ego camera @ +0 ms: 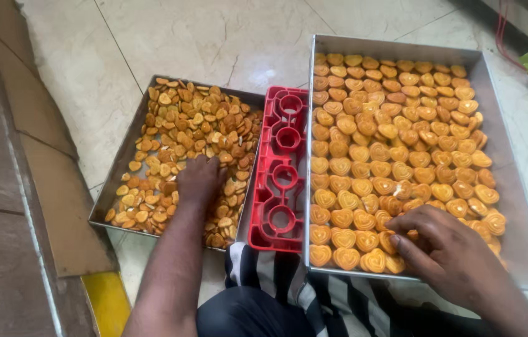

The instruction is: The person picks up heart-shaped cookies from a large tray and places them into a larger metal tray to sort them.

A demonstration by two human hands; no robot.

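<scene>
Head view: looking down at a pale tiled floor (pixel 214 37) where two metal trays sit with a red mould between them.
Left hand (pixel 200 180): palm down in the left tray (pixel 109 187), fingers buried among the loose biscuits (pixel 195 118); whether they are open or closed on anything cannot be told.
Right hand (pixel 445 243): at the near edge of the right tray (pixel 495 81), fingers curled and pinching a heart biscuit (pixel 389 240) in the front rows.
Left tray contents: small brown biscuits in a jumbled heap, many broken or uneven, with a bare strip along the left side.
Right tray contents: golden heart biscuits (pixel 395 131), laid flat in rough rows and overlapping, filling most of the tray; a bare strip remains along the right side.
Mould (pixel 281 171): red plastic, with four ring-shaped openings in a line, lying between the trays and touching both.
Progress: judging by the layout, most of the right tray is already filled with whole hearts, and the work now sits at its near edge; the left tray holds a large unsorted pile.
Surroundings: striped cloth (pixel 289 281) at the lap, brown cardboard (pixel 58 206) at left.
</scene>
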